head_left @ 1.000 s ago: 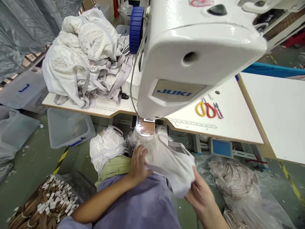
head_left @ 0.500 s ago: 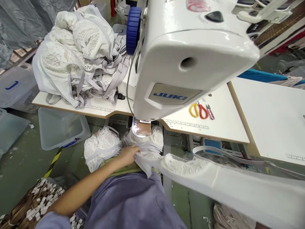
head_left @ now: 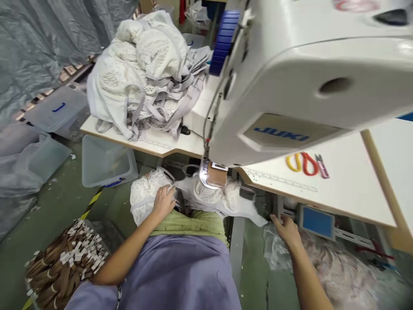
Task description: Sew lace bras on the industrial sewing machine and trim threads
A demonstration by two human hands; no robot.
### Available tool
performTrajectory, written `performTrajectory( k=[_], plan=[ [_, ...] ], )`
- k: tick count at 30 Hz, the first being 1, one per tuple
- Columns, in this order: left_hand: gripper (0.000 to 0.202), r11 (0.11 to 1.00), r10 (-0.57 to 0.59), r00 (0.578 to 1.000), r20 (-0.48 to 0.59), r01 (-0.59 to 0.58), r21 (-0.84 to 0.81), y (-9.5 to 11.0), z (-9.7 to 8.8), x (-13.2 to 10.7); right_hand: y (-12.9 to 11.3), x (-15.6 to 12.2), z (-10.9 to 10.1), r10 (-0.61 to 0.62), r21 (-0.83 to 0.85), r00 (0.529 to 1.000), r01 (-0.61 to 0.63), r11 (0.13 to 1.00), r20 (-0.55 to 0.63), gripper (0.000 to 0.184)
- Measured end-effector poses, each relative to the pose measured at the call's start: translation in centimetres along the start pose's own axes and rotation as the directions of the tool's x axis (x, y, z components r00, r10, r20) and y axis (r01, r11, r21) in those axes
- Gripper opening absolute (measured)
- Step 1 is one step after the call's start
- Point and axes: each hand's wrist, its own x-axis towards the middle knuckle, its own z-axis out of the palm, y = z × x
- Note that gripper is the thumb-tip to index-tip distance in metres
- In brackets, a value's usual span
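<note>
My left hand [head_left: 163, 201] rests palm down on a bundle of white lace garments [head_left: 145, 196] lying on my lap, fingers spread over the fabric. My right hand [head_left: 285, 228] reaches low to the right under the table edge, fingers touching the trailing end of white fabric [head_left: 248, 211] that hangs from the sewing area. More white lace [head_left: 206, 193] sits under the sewing machine's foot plate [head_left: 214, 176]. The white JUKI sewing machine [head_left: 306, 90] fills the upper right.
A big heap of white lace garments and grey straps [head_left: 145, 73] covers the table's left end. Yellow and red scissors [head_left: 300, 162] lie on the table [head_left: 338, 189]. Clear plastic bins [head_left: 106, 161] stand on the floor left; a bag of brown straps [head_left: 61, 262] sits lower left.
The long white piece that was flung out to the right is gone from my right hand, which now reaches down under the table. My left hand shifted left onto the lace bundle.
</note>
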Motion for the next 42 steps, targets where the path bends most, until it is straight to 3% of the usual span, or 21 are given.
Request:
performTrajectory(
  k=[4,7,10,14,16,18,21,22,23,24,25,27,29,31,33,35,39,42],
  plan=[
    [0.074,0.986,-0.160,0.984,0.074,0.155,0.067,-3.5,-0.5,-3.8,-3.2,-3.4,4.6,-0.084,0.168,0.983,0.057,0.984,0.161,0.061],
    [0.053,0.980,-0.190,0.975,0.119,0.182,0.076,-4.0,-0.8,-4.6,-8.3,-7.4,5.6,-0.209,0.365,0.922,0.081,0.928,0.326,0.054],
    [0.022,0.982,-0.188,0.972,0.138,0.184,0.042,-2.4,-0.5,-4.5,-14.4,-11.3,4.9,-0.360,0.539,0.774,0.029,0.842,0.520,0.040],
    [0.017,0.981,-0.162,0.978,0.131,0.174,-0.083,-1.2,-1.6,-4.7,-19.6,-14.8,3.6,-0.539,0.588,0.582,0.125,0.799,0.609,0.029],
    [0.013,0.966,-0.192,0.977,0.096,0.205,-0.158,-1.9,-3.6,-5.0,-20.4,-15.9,3.5,-0.563,0.596,0.526,0.126,0.793,0.638,0.029],
    [0.010,0.933,-0.284,0.959,0.023,0.281,-0.226,-3.0,-6.7,-5.3,-20.6,-16.8,3.8,-0.563,0.590,0.478,0.110,0.800,0.674,0.029],
    [0.021,0.840,-0.472,0.869,-0.148,0.392,-0.376,-4.2,-12.9,-5.7,-20.5,-18.4,5.4,-0.579,0.582,0.342,0.105,0.806,0.740,0.030],
    [0.024,0.770,-0.543,0.814,-0.207,0.384,-0.510,-4.2,-15.0,-5.7,-20.5,-18.9,6.2,-0.585,0.585,0.284,0.096,0.805,0.759,0.034],
    [0.025,0.601,-0.647,0.725,-0.236,0.295,-0.743,-4.0,-17.0,-5.8,-20.6,-19.2,7.3,-0.585,0.586,0.239,0.074,0.807,0.775,0.043],
    [0.026,0.388,-0.722,0.661,-0.202,0.146,-0.910,-3.6,-18.8,-5.8,-20.8,-19.5,8.6,-0.576,0.585,0.227,0.033,0.810,0.785,0.055],
    [0.027,0.164,-0.756,0.643,-0.125,0.001,-0.986,-3.1,-20.4,-5.7,-21.2,-19.7,10.1,-0.562,0.589,0.246,-0.048,0.807,0.790,0.069],
    [0.028,-0.210,-0.727,0.686,0.037,-0.170,-0.963,-1.9,-22.6,-5.6,-22.4,-19.9,13.2,-0.532,0.609,0.306,-0.275,0.744,0.789,0.091],
    [0.028,-0.424,-0.667,0.729,0.152,-0.204,-0.882,-0.7,-23.2,-5.5,-23.9,-19.7,16.0,-0.528,0.620,0.327,-0.474,0.625,0.783,0.094],
    [0.031,-0.547,-0.634,0.738,0.232,-0.216,-0.809,-0.2,-22.5,-5.5,-25.4,-19.6,17.8,-0.551,0.616,0.311,-0.567,0.546,0.774,0.086],
    [0.032,-0.597,-0.619,0.740,0.264,-0.225,-0.770,-0.6,-20.8,-5.5,-26.3,-19.4,18.3,-0.542,0.618,0.338,-0.607,0.500,0.770,0.078],
    [0.028,-0.580,-0.624,0.740,0.249,-0.225,-0.783,-2.2,-18.4,-5.5,-26.3,-19.0,17.8,-0.495,0.634,0.417,-0.634,0.443,0.763,0.069],
    [0.025,-0.419,-0.688,0.695,0.208,-0.147,-0.896,-7.7,-12.3,-5.4,-24.0,-16.8,14.7,-0.338,0.715,0.630,-0.609,0.344,0.699,0.055],
    [0.019,-0.338,-0.710,0.666,0.227,-0.039,-0.940,-11.4,-7.9,-5.4,-21.4,-14.9,11.4,-0.227,0.766,0.740,-0.559,0.317,0.634,0.051]
  ],
)
